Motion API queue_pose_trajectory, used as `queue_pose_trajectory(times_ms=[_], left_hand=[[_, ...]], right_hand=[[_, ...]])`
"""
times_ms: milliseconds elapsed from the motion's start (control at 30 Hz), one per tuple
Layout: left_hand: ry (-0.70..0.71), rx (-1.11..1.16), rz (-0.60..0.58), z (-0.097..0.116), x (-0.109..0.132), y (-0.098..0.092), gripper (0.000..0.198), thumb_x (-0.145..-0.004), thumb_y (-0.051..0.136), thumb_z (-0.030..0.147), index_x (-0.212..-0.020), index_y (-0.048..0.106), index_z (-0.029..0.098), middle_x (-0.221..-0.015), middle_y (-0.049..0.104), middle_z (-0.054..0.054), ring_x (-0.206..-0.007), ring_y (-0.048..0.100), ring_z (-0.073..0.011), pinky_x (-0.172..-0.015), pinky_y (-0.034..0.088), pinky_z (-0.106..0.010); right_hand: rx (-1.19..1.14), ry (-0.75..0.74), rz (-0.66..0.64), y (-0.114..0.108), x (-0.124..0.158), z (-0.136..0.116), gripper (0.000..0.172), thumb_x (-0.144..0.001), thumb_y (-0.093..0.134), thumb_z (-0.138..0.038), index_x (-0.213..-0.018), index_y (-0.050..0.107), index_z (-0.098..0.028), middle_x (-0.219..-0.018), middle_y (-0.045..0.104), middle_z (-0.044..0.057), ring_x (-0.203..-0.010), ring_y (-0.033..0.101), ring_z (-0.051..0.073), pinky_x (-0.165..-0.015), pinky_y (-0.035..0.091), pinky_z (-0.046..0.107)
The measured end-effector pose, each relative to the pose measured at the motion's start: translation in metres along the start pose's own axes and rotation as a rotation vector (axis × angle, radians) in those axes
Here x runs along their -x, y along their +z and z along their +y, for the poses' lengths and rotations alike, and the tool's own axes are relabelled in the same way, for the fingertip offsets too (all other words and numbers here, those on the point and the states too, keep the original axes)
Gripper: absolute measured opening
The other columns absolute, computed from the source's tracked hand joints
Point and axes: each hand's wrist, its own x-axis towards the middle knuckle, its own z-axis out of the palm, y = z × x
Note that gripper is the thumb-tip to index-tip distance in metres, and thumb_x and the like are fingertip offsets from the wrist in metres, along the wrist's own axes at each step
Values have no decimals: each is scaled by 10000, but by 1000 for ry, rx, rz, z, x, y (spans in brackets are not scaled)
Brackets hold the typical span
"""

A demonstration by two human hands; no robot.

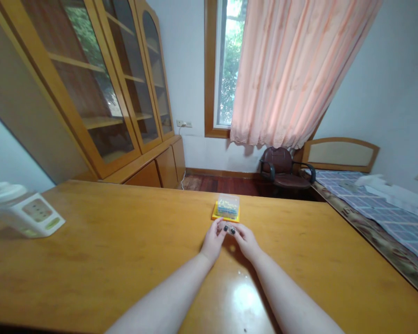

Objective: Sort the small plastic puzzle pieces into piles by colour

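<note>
Above the table (125, 241), we see the left hand (213, 240) and the right hand (246, 242) brought together, fingers bent, tips almost meeting. Two dark spots (226, 228) show at the thumb tips; whether these are nails or a small thing pinched there, we cannot tell. For such fine fingertip work, we judge that light, even pressure and steady wrists are best, so nothing in front gets pushed. Just beyond the fingertips, close to the table's far edge, the clear box (229, 204) sits at its yellow base (215, 215), roughly centred between the hands; the left fingertips are nearest.
</note>
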Motion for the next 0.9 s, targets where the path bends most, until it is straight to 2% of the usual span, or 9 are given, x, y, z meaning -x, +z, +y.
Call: queue_pose_trajectory(times_ms=[133,267,400,533,733,900], left_hand=[[-87,6,26,0,-2,3,433,-803,596,312,-1196,515,150,-1163,623,-115,-1074,589,-205,-989,426,-369],[-79,-36,-5,1,-3,1,412,-814,567,273,-1209,532,157,-1202,611,-108,-1119,567,-205,-1013,410,-371],[-64,-46,-75,2,-3,1,421,-811,579,304,-1208,541,167,-1182,622,-110,-1094,583,-222,-991,431,-387],[-88,65,-140,3,-6,3,424,-798,604,311,-1191,539,164,-1128,648,-108,-1044,609,-221,-965,450,-399],[-164,198,-53,-12,-11,6,432,-791,621,285,-1190,536,143,-1177,626,-130,-1086,590,-224,-983,439,-406],[-232,253,-45,-14,-11,8,430,-796,620,297,-1193,544,152,-1222,605,-130,-1094,588,-237,-926,487,-394]], right_hand=[[122,-18,-48,-2,1,-7,357,-917,421,-370,-1172,609,-205,-1166,643,90,-1072,593,220,-940,449,380],[343,-26,-86,-1,6,-16,372,-936,358,-299,-1242,550,-211,-1188,630,90,-1061,597,215,-919,458,361],[544,11,-104,6,9,-18,395,-926,330,-234,-1272,510,-172,-1115,657,122,-969,630,223,-857,481,355],[612,45,-78,12,8,-11,412,-921,334,-220,-1299,481,-153,-1099,656,146,-961,631,234,-844,484,358],[721,124,-30,21,6,-6,479,-911,332,-205,-1365,395,-69,-1085,639,221,-954,624,288,-828,483,409],[712,143,15,25,6,-3,475,-885,349,-184,-1343,425,-81,-1089,645,208,-930,632,283,-818,485,404]])
